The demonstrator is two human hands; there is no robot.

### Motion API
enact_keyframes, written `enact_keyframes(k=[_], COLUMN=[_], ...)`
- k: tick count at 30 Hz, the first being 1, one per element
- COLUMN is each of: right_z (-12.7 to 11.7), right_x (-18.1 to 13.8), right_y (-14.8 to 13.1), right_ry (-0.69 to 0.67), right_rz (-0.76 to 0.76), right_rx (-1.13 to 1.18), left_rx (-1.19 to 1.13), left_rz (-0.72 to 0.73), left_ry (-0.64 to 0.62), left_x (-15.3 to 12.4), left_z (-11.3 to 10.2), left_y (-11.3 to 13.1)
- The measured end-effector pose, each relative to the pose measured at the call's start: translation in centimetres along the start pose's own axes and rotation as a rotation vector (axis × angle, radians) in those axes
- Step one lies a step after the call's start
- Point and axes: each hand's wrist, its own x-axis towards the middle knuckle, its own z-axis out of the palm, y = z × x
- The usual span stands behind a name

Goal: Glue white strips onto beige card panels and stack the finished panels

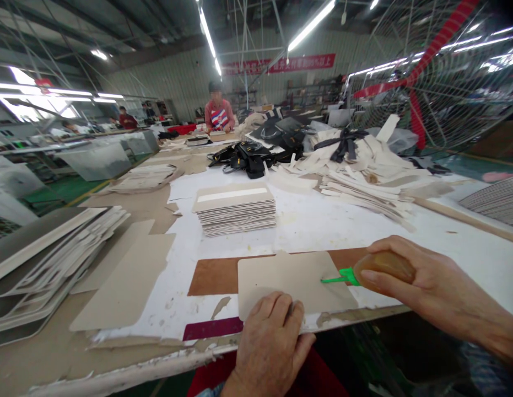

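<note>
A beige, round-cornered panel [287, 278] lies flat near the table's front edge, partly over a brown strip [217, 275]. My left hand [273, 336] rests on the panel's near edge with its fingers bent and pressed down. Something small and dark shows between those fingers, too hidden to name. In my right hand [405, 275] is an awl [382, 267] with a rounded amber handle and a thin green shaft. Its tip meets the right part of the panel, where small dark marks show. A dark purple strip [212, 329] lies left of my left hand.
Beyond the panel stands a neat stack of beige pieces [235, 209]. Layered panels [45, 264] and loose beige sheets [124, 281] cover the left side. Black pieces [248, 157] and pale scraps [363, 176] are heaped farther back. A large fan [411, 82] stands right; a co-worker [219, 113] is across the table.
</note>
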Motion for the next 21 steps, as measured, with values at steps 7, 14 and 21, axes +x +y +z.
enact_keyframes(k=[7,14,21], right_z=[0.6,0.5,-0.6], right_x=[-0.2,0.8,0.3], right_y=[0.7,-0.5,0.7], right_ry=[0.024,0.061,0.063], right_rz=[0.007,0.02,0.111], right_rx=[0.05,0.044,-0.053], left_rx=[0.005,0.003,0.01], left_rz=[0.003,-0.008,0.003], left_ry=[-0.016,-0.007,0.015], left_x=[-0.2,-0.1,-0.3], left_z=[0.3,0.3,0.2], left_y=[-0.1,-0.1,-0.2])
